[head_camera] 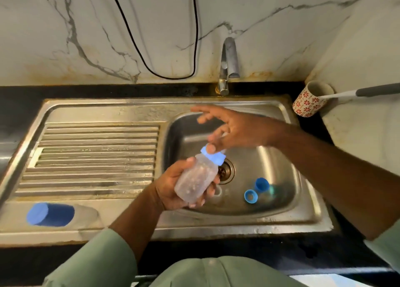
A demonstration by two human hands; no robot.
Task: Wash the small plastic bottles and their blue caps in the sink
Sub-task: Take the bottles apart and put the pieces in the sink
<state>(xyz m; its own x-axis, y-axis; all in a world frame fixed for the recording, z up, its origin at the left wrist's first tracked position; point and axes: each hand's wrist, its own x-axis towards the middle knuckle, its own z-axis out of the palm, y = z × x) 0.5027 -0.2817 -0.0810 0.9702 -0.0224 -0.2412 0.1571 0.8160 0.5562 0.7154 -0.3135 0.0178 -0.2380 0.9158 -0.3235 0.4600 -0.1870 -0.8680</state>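
Above the sink basin (pixel 270 163), the small plastic bottle (pixel 195 179) was gripped by the left hand (pixel 179 189), its long axis tilted up-right so that the blue cap (pixel 213 156) was touched by the spread-fingered right hand (pixel 236 130).

Basin (pixel 270 156) mostly open; two blue caps (pixel 256 189) near drain (pixel 226 172); drainboard (pixel 97 152) free.

No readable text, brand or number anywhere: bottle (pixel 195 181), caps (pixel 251 196) and tap (pixel 227 65) are unmarked, cup (pixel 308 101) carries only a red flower pattern.
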